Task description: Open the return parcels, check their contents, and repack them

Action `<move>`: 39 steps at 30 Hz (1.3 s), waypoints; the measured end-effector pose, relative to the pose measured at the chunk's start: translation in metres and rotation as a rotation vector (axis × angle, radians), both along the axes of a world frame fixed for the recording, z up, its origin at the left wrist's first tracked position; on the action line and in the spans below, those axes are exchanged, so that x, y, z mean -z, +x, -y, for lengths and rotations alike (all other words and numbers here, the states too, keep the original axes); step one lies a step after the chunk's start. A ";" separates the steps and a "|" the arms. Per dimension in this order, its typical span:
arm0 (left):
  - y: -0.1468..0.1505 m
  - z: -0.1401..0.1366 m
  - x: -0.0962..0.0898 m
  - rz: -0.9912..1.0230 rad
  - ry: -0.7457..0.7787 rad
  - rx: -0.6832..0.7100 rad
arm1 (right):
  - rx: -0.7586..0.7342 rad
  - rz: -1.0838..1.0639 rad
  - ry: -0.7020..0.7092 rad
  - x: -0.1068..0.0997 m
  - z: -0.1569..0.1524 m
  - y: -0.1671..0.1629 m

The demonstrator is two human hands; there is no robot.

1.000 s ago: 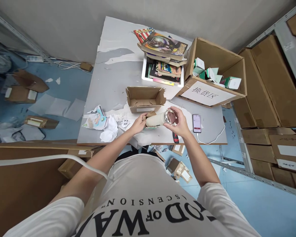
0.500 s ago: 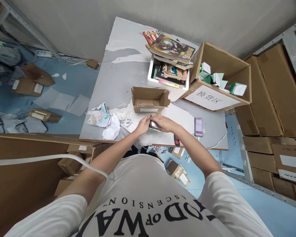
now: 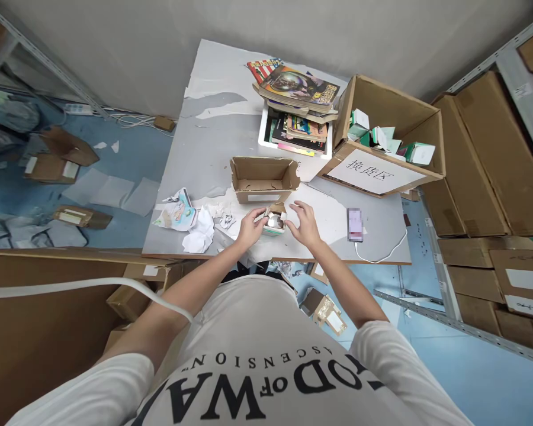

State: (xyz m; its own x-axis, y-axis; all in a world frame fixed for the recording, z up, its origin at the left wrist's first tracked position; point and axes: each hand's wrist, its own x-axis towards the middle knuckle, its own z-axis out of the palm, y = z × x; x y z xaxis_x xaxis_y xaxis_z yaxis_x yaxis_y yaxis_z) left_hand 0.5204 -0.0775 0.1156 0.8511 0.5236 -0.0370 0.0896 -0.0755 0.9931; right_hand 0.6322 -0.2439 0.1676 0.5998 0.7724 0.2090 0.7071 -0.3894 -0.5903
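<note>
At the near edge of the grey surface (image 3: 213,142), between the two hands, a small box (image 3: 273,232) stands with its flaps up and a silver-topped bottle (image 3: 274,221) inside; only the top of the bottle is visible. One second earlier the bottle lay across both hands, outside the box; half a second ago both hands were closed together over the silver top. The bottle is therefore judged to be seated, with the closing of the flaps not yet done. Right hand (image 3: 305,225): withdrawn from the top, grip released, fingers spread and slightly curved, thumb just beside the box's right side; contact with the flap there could not be confirmed. Left hand (image 3: 250,229): at the left rim of the box, fingers bent and thumb toward the opening; whether this grip pinches the cardboard or merely rests against it cannot be told. Both forearms reach forward from the body and converge on the box. Directly behind it stands an open cardboard box (image 3: 244,196); crumpled paper (image 3: 198,235) lies to the left and a phone (image 3: 355,225) to the right.
</note>
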 end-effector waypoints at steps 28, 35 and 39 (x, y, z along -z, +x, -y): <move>-0.013 -0.011 -0.002 -0.055 0.139 0.191 | -0.240 0.073 -0.176 0.038 -0.009 -0.011; -0.026 -0.023 -0.002 -0.205 0.162 0.145 | -0.252 0.239 -0.090 0.000 0.000 0.014; -0.038 -0.035 0.003 -0.282 0.156 0.094 | -0.028 0.370 0.258 -0.080 0.050 0.067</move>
